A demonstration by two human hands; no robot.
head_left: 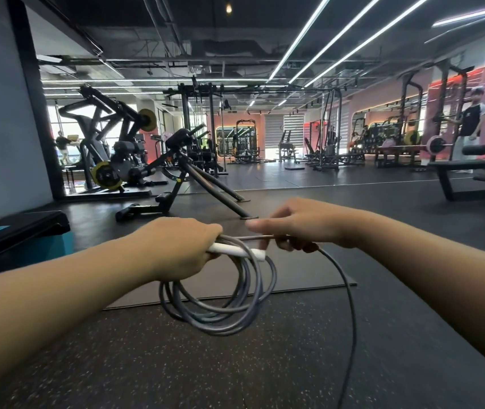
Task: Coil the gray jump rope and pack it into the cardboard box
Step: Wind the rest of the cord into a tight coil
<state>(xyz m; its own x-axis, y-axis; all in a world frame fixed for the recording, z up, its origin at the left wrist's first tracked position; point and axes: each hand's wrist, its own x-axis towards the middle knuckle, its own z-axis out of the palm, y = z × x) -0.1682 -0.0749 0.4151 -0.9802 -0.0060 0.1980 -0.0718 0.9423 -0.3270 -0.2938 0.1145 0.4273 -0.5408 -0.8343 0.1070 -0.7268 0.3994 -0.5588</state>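
My left hand is closed around the gray jump rope, gripping its white handle together with several loops that hang below in a coil. My right hand pinches a straight stretch of the same rope just right of the handle. From the right hand a loose strand trails down toward the bottom of the view. No cardboard box is visible.
Speckled rubber gym floor lies below, with a dark mat under the hands. A black and teal platform stands at left. An angled bench machine is ahead, a flat bench at right. A person stands far right.
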